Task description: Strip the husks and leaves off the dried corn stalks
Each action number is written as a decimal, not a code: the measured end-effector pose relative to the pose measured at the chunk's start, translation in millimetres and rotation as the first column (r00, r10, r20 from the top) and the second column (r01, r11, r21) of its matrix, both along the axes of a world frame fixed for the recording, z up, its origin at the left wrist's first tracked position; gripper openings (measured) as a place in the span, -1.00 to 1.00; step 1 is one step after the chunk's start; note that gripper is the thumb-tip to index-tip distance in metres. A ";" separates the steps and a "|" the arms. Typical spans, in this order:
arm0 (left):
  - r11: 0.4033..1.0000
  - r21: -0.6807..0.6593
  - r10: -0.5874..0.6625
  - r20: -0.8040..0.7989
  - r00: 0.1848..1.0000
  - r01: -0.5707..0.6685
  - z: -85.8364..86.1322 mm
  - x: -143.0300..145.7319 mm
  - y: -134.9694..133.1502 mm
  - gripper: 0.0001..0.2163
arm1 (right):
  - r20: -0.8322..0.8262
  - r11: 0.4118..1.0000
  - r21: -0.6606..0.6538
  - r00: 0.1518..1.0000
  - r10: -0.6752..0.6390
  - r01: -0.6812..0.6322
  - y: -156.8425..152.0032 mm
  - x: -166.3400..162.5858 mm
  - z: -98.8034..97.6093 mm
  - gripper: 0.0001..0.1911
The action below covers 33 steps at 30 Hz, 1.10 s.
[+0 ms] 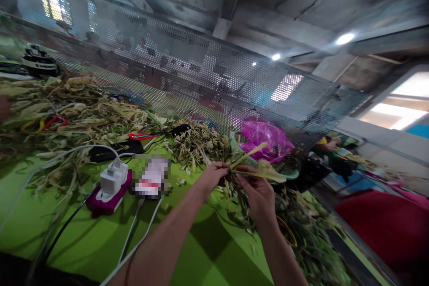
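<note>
Tabletop: a smooth, flat lime-green surface (181, 250), strewn with small plant scraps.
Divider: a grey sheet (187, 62) pierced with rows of small round holes, running behind the work.
Dried heap: a matted, crinkled tangle of straw-coloured and dull green leaves (90, 98), covering the far left.
Stem pile: short, brittle-looking stalks and shrivelled bits (197, 143), just beyond the left hand (216, 178).
Leafy heap: darker green, limp foliage (301, 228), right of the right hand (258, 192).
Bag and basin: glossy, creased magenta plastic (264, 138) bulging from a pale green basin (292, 175) with a curved rim.
Hard goods: a slim red-handled cutter (141, 136); a boxy white plug adapter (114, 178) on a purple power block (107, 205); a pixelated phone (152, 181) with a white cable.
Sprig: yellow-green, with long, narrow stalks splaying rightward and a broader, pale, wrinkled leaf (270, 170).
Sprig's place: raised between both hands, in front of the basin.
Left fingers: drawn together, pinching the sprig near where its stalks meet.
Right fingers: curled, thumb and fingertips closed on the sprig just beside the left ones.
</note>
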State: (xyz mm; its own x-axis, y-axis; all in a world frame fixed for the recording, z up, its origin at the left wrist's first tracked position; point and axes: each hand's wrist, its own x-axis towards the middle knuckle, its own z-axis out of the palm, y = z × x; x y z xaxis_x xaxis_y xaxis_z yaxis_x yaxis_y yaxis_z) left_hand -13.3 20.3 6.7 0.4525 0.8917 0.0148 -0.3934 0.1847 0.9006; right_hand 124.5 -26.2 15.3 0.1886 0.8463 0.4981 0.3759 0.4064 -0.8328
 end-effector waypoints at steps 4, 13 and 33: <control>0.991 0.126 0.070 -0.120 0.990 -0.054 -3.4 -0.3 3.3 -0.93 | -0.067 1.000 -0.023 0.998 0.009 -0.010 4.3 1.4 -2.4 -0.54; 0.993 0.119 0.023 -0.107 0.994 -0.010 -2.6 -2.7 1.1 -0.94 | -0.131 0.997 -0.050 0.990 0.056 -0.063 4.7 3.4 -1.2 -0.54; 0.999 0.026 -0.032 0.043 0.999 0.031 -0.5 -0.7 -0.5 -0.91 | -0.393 0.988 -0.138 0.919 0.006 -0.065 9.0 6.1 -4.9 -0.84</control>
